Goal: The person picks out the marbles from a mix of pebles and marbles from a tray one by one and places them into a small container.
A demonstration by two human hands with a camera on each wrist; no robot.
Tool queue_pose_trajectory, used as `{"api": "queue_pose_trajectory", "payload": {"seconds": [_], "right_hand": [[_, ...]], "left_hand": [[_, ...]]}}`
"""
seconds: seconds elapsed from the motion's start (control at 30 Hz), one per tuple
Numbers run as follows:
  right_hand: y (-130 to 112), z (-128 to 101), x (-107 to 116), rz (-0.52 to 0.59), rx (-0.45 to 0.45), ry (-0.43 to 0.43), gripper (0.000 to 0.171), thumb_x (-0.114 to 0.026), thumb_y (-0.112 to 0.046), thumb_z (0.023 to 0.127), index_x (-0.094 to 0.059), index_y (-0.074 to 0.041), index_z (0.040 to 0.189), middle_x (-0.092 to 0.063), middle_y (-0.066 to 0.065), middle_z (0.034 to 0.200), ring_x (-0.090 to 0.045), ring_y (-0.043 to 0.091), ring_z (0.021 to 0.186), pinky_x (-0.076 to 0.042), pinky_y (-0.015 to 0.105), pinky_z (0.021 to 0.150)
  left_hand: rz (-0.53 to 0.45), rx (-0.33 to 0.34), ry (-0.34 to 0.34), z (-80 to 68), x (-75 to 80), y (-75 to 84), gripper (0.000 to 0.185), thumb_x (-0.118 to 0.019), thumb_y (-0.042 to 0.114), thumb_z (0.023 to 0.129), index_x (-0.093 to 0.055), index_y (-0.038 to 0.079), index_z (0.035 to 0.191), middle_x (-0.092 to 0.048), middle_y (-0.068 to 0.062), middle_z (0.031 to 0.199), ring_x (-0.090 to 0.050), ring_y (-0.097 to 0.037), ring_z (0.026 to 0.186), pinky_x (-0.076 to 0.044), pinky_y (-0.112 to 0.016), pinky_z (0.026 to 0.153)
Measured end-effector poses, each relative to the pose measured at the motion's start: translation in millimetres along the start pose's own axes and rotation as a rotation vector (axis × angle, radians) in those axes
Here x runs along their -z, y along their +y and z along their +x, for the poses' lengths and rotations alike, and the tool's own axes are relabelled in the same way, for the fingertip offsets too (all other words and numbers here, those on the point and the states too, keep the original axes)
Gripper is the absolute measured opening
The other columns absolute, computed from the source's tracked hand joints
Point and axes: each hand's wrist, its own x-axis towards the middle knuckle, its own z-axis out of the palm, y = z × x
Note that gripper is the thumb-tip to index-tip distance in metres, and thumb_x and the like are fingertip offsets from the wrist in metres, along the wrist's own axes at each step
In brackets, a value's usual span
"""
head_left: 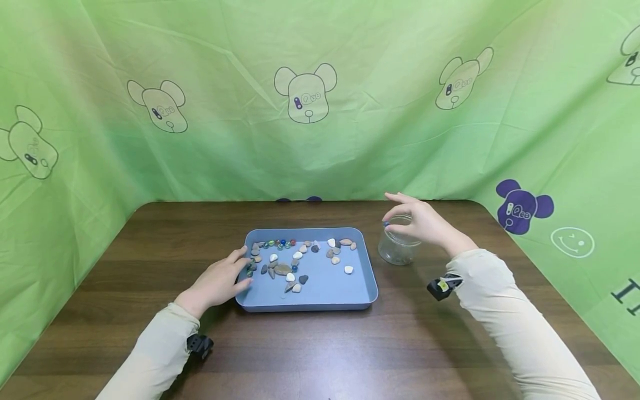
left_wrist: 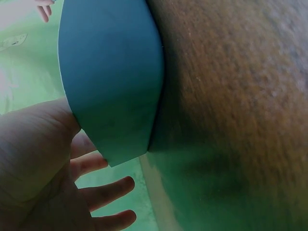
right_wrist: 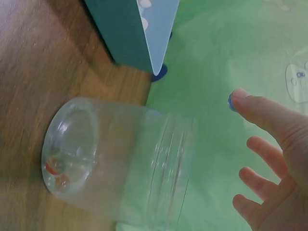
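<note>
Clear jar upright, mouth up; right hand grip pinching blue bead above.

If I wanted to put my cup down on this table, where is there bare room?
Bare wood lies in front of the blue tray, between the two sleeves, and behind it toward the curtain. It is crowded where the left hand touches the tray and around the jar under the right hand.

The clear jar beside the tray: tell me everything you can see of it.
The clear jar looks like transparent plastic, round, with a threaded neck and no lid. It stands upright on the wooden table, just right of the blue tray and apart from it. The right wrist view shows a few small things at its bottom, at least one red. The right hand hovers over its mouth, pinching a small blue bead; whether the hand touches the rim is unclear.
</note>
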Motion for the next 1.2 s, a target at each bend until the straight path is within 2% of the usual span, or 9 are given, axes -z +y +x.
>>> {"api": "queue_pose_trajectory", "payload": {"seconds": [0.37,1.2], "right_hand": [[19,-8,3,-0.016,-0.031,0.025,0.013,-0.071,-0.011,0.079,-0.071,-0.01,0.092,-0.042,0.023,0.142,-0.039,0.046,0.13,-0.035,0.055,0.103],[34,-17,4,-0.035,-0.118,0.057,0.015,-0.071,-0.011,0.079,-0.071,-0.005,0.094,-0.045,0.027,0.138,-0.045,0.05,0.121,-0.034,0.059,0.101]], "left_hand": [[0.001,-0.019,0.012,-0.7,1.1,0.9,0.046,-0.059,0.026,0.09,-0.055,-0.003,0.125,-0.038,-0.024,0.145,-0.053,-0.041,0.119,-0.045,-0.051,0.097],[-0.019,0.013,-0.019,0.8,0.3,0.9,0.048,-0.058,0.03,0.09,-0.054,0.0,0.128,-0.035,-0.022,0.147,-0.051,-0.042,0.121,-0.043,-0.053,0.099]]}}
